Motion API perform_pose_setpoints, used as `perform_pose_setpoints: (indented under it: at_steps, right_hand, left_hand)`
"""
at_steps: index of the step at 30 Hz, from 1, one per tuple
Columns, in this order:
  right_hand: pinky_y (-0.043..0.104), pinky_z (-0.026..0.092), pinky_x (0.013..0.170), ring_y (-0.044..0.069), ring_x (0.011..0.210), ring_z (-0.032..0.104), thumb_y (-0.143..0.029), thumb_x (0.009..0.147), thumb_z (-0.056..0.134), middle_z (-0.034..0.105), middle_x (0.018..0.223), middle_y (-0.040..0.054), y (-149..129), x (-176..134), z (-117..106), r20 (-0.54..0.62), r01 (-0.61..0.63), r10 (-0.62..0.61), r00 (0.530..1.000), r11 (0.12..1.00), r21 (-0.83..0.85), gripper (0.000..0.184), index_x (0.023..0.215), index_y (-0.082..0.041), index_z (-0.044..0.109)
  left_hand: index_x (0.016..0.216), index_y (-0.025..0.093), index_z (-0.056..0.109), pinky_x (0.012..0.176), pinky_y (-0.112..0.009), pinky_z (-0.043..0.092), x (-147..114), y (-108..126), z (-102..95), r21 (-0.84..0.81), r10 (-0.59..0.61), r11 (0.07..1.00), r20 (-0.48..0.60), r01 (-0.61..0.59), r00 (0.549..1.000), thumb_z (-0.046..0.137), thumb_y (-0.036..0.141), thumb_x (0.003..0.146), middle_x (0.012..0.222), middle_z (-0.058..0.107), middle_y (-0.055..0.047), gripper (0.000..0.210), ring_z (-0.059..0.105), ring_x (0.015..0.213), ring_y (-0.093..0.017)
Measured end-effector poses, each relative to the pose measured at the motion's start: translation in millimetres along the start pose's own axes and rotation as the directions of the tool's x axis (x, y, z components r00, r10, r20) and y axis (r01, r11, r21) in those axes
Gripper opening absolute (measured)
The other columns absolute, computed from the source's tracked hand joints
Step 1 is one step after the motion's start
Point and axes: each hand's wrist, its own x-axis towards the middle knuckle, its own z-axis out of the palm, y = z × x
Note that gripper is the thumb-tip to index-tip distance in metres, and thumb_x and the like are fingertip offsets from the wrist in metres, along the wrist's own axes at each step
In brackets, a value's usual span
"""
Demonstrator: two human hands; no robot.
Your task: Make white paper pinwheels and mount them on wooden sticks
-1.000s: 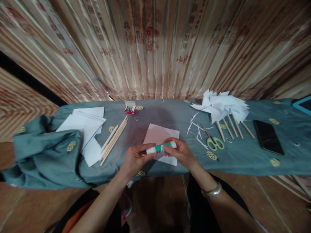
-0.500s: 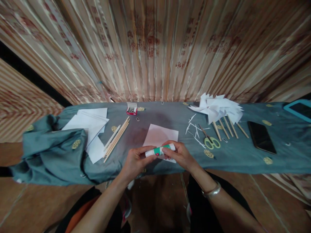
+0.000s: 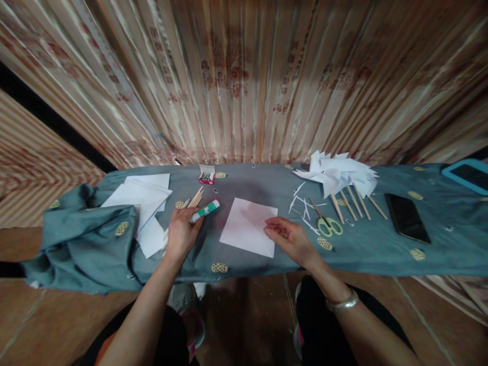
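Note:
A glue stick with a white and green barrel juts from my left hand, whose fingers are closed on its near end. That hand is over the wooden sticks, hiding their middle part. A square white paper sheet with faint creases lies on the cloth between my hands. My right hand is at the sheet's right edge, fingers loosely bent and nothing visible in them; whether its fingertips touch the paper is unclear. Right of it lie scissors with green handles and thin paper scraps.
Several paper pinwheels on sticks lie at the back right, near a black phone. A small red box of metal pins stands at the back. More white paper lies left, by bunched cloth. A blue-framed device sits far right.
Both hands were on the glue stick above the sheet. My left hand has carried it left to the wooden sticks; my right hand has let go and stays by the sheet, now largely uncovered.

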Motion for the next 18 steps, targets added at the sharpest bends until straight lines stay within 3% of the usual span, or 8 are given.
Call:
perform_pose_setpoints:
  at_steps: [6, 11, 14, 18]
  right_hand:
    - [0.033, 0.057, 0.071, 0.019, 0.078, 0.069, -0.04, 0.079, 0.066, 0.074, 0.086, 0.0067, 6, -8, -11, 0.003, 0.007, -0.007, 1.0, 0.995, -0.098, 0.028, 0.097, -0.019, 0.068]
    - [0.034, 0.057, 0.073, 0.02, 0.079, 0.069, -0.039, 0.081, 0.065, 0.074, 0.088, 0.0065, 7, -13, -19, -0.018, 0.015, -0.018, 1.0, 0.985, -0.171, 0.027, 0.099, -0.02, 0.068]
    - [0.036, 0.056, 0.075, 0.02, 0.076, 0.068, -0.035, 0.085, 0.061, 0.073, 0.09, 0.0058, 4, -17, -23, -0.016, 0.062, -0.07, 0.997, 0.95, -0.306, 0.023, 0.102, -0.021, 0.068]
    - [0.043, 0.052, 0.09, 0.023, 0.095, 0.066, -0.025, 0.09, 0.054, 0.072, 0.103, 0.0094, 0, -25, -22, 0.056, 0.237, -0.24, 0.969, 0.843, -0.483, 0.022, 0.107, -0.02, 0.068]
  left_hand:
    - [0.098, 0.018, 0.066, 0.093, -0.044, 0.047, -3, -10, 8.8, 0.015, 0.036, 0.999, 0.002, -0.036, 0.999, 0.053, 0.031, 0.083, 0.102, 0.069, -0.009, 0.024, 0.061, 0.099, -0.028]
    - [0.113, 0.015, 0.062, 0.097, -0.049, 0.045, -3, -4, -1.1, 0.023, 0.078, 0.997, -0.041, -0.077, 0.996, 0.061, 0.031, 0.082, 0.115, 0.064, -0.014, 0.034, 0.056, 0.11, -0.031]
    - [0.114, 0.019, 0.061, 0.095, -0.045, 0.046, -16, 19, -3.2, -0.008, 0.228, 0.974, -0.049, -0.228, 0.973, 0.06, 0.027, 0.086, 0.115, 0.063, -0.011, 0.029, 0.056, 0.11, -0.027]
    - [0.104, 0.018, 0.064, 0.079, -0.037, 0.051, -48, 62, 11.0, -0.136, 0.488, 0.87, 0.095, -0.474, 0.868, 0.058, 0.019, 0.089, 0.1, 0.068, -0.008, 0.017, 0.06, 0.093, -0.022]
